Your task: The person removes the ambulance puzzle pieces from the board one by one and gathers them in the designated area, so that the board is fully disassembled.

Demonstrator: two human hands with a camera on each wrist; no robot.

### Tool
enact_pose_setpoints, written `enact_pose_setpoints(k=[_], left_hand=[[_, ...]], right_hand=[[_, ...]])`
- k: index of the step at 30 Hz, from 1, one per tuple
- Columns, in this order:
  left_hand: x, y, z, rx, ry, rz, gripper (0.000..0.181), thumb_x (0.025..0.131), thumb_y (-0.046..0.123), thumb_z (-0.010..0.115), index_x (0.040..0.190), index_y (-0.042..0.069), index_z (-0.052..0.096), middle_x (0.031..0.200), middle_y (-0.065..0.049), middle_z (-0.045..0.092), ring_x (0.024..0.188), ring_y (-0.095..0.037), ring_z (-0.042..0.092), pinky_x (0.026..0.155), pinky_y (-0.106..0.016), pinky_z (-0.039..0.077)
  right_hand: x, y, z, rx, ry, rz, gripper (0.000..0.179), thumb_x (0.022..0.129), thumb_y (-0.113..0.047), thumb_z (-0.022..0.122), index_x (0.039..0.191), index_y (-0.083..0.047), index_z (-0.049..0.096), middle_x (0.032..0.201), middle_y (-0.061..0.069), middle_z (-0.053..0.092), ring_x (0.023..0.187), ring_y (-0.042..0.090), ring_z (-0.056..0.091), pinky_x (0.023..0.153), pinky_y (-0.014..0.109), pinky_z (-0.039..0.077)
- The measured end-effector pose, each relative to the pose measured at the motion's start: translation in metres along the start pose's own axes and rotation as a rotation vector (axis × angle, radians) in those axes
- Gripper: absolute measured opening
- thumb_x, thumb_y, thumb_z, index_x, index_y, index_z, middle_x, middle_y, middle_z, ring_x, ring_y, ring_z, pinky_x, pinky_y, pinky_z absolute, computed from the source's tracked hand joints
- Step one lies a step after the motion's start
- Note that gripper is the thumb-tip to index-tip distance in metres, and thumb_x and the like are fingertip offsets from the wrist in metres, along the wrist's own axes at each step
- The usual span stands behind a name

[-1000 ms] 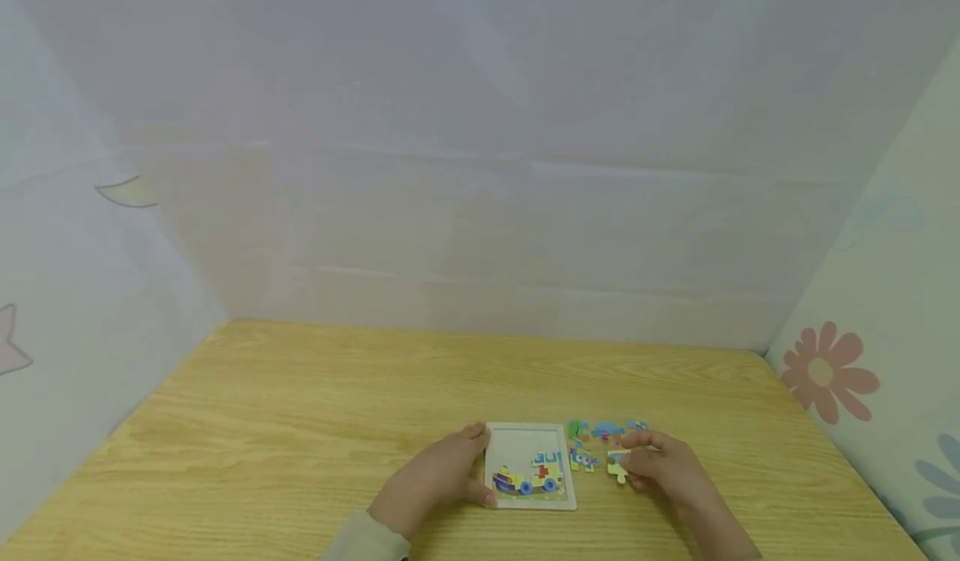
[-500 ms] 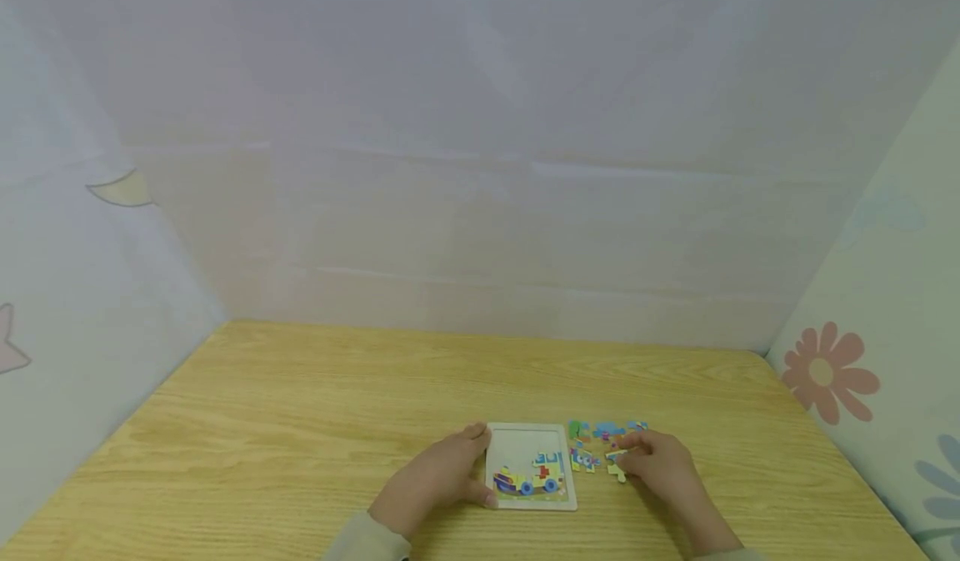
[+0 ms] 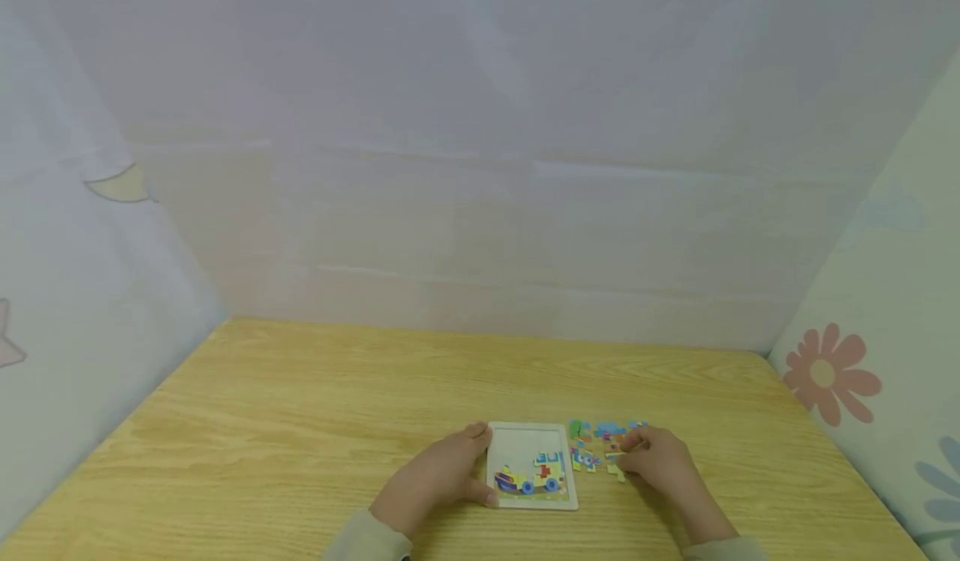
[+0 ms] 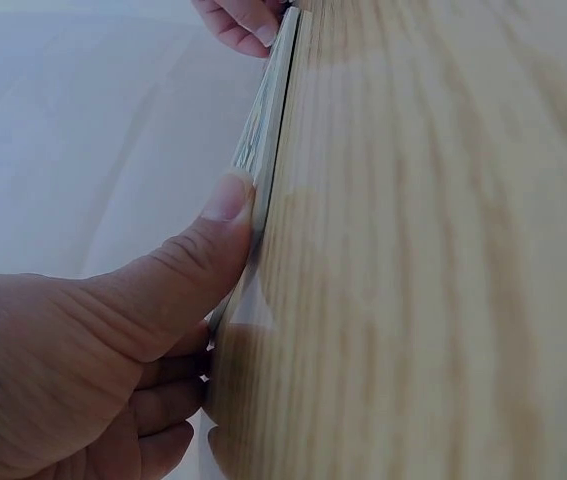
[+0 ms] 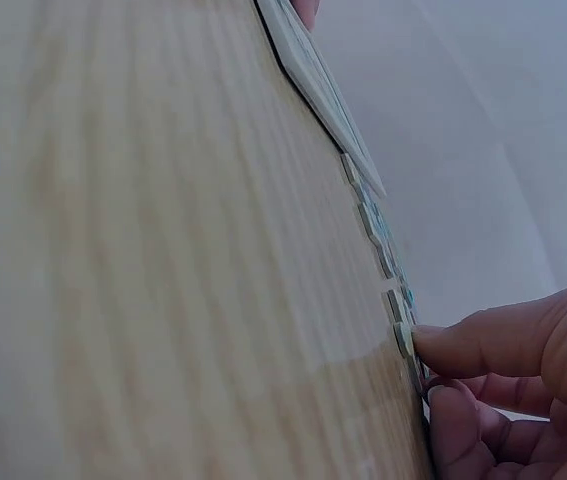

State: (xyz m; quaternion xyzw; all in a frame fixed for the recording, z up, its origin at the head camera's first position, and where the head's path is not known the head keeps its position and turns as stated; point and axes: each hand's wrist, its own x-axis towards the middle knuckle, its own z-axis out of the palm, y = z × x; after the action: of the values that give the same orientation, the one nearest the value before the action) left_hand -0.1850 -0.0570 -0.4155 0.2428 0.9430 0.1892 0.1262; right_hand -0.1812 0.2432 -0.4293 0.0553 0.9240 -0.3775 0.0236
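Best let the left hand [image 3: 444, 473], gripping the puzzle frame [image 3: 536, 505] well in from the worktop's [image 3: 300, 411] far edge, steady it while the right hand [image 3: 662, 463], pinching a piece [image 3: 615, 469] toward the right edge, lifts level

The pale square puzzle tray [image 3: 534, 506] lies flat, its lower part bearing a yellow vehicle picture [image 3: 528, 481] with blue wheels. Right of the tray lie loose pieces [image 3: 606, 429], an eyed blue piece [image 3: 583, 460] nearer it than a yellow-edged piece [image 3: 616, 471].
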Motion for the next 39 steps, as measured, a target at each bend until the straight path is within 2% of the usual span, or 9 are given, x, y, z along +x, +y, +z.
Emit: enact_pose_setpoints(k=[5, 9, 15, 22, 26, 34, 39], left_hand=[[0.000, 0.001, -0.001, 0.009, 0.003, 0.004, 0.090, 0.068, 0.046, 0.073, 0.138, -0.001, 0.040, 0.146, -0.015, 0.035, 0.133, -0.032, 0.035, 0.110, -0.044, 0.032], [0.000, 0.000, -0.001, 0.010, 0.003, 0.014, 0.090, 0.069, 0.046, 0.073, 0.138, -0.001, 0.039, 0.146, -0.015, 0.036, 0.133, -0.032, 0.035, 0.110, -0.043, 0.032], [0.000, -0.001, 0.000, 0.002, 0.001, 0.013, 0.092, 0.068, 0.046, 0.073, 0.139, -0.001, 0.038, 0.146, -0.015, 0.035, 0.133, -0.032, 0.035, 0.110, -0.043, 0.031], [0.000, -0.001, -0.001, -0.007, -0.004, 0.007, 0.091, 0.069, 0.046, 0.073, 0.139, 0.000, 0.039, 0.147, -0.014, 0.035, 0.133, -0.032, 0.035, 0.110, -0.044, 0.031], [0.000, 0.000, 0.000, -0.006, -0.003, 0.003, 0.091, 0.068, 0.045, 0.074, 0.138, -0.001, 0.039, 0.147, -0.015, 0.035, 0.133, -0.032, 0.035, 0.110, -0.044, 0.031], [0.000, 0.001, -0.001, -0.023, -0.002, -0.006, 0.091, 0.068, 0.044, 0.075, 0.138, -0.001, 0.039, 0.146, -0.015, 0.035, 0.133, -0.033, 0.035, 0.110, -0.045, 0.031], [0.000, 0.000, 0.000, -0.030, 0.003, -0.009, 0.092, 0.067, 0.044, 0.075, 0.138, -0.001, 0.039, 0.147, -0.015, 0.034, 0.133, -0.033, 0.035, 0.110, -0.045, 0.030]], right_hand=[[0.000, 0.000, -0.001, 0.007, 0.000, -0.002, 0.021, 0.073, -0.010, 0.072, 0.089, 0.000, 0.063, 0.077, 0.005, 0.060, 0.069, 0.017, 0.053, 0.059, 0.027, 0.049], [-0.001, -0.002, -0.002, 0.057, -0.001, 0.017, 0.019, 0.078, -0.011, 0.069, 0.091, 0.002, 0.063, 0.076, 0.006, 0.062, 0.065, 0.016, 0.058, 0.058, 0.028, 0.053], [-0.003, -0.011, -0.010, 0.039, 0.033, 0.002, 0.021, 0.086, -0.018, 0.062, 0.094, 0.002, 0.063, 0.075, 0.005, 0.061, 0.064, 0.016, 0.053, 0.054, 0.026, 0.046], [-0.009, -0.023, -0.015, 0.057, 0.062, -0.004, 0.025, 0.087, -0.020, 0.061, 0.099, 0.003, 0.064, 0.081, 0.006, 0.063, 0.068, 0.016, 0.054, 0.058, 0.025, 0.047], [-0.010, -0.028, -0.013, 0.097, 0.066, 0.001, 0.024, 0.087, -0.018, 0.061, 0.100, 0.002, 0.064, 0.082, 0.008, 0.063, 0.065, 0.017, 0.055, 0.056, 0.025, 0.049], [-0.009, -0.037, -0.001, 0.128, 0.092, -0.087, 0.015, 0.087, -0.015, 0.063, 0.096, -0.004, 0.066, 0.081, 0.004, 0.066, 0.073, 0.015, 0.059, 0.056, 0.022, 0.050], [-0.011, -0.042, 0.006, 0.169, 0.090, -0.138, 0.015, 0.086, -0.015, 0.065, 0.096, -0.005, 0.065, 0.084, 0.001, 0.066, 0.076, 0.012, 0.059, 0.061, 0.020, 0.052]])
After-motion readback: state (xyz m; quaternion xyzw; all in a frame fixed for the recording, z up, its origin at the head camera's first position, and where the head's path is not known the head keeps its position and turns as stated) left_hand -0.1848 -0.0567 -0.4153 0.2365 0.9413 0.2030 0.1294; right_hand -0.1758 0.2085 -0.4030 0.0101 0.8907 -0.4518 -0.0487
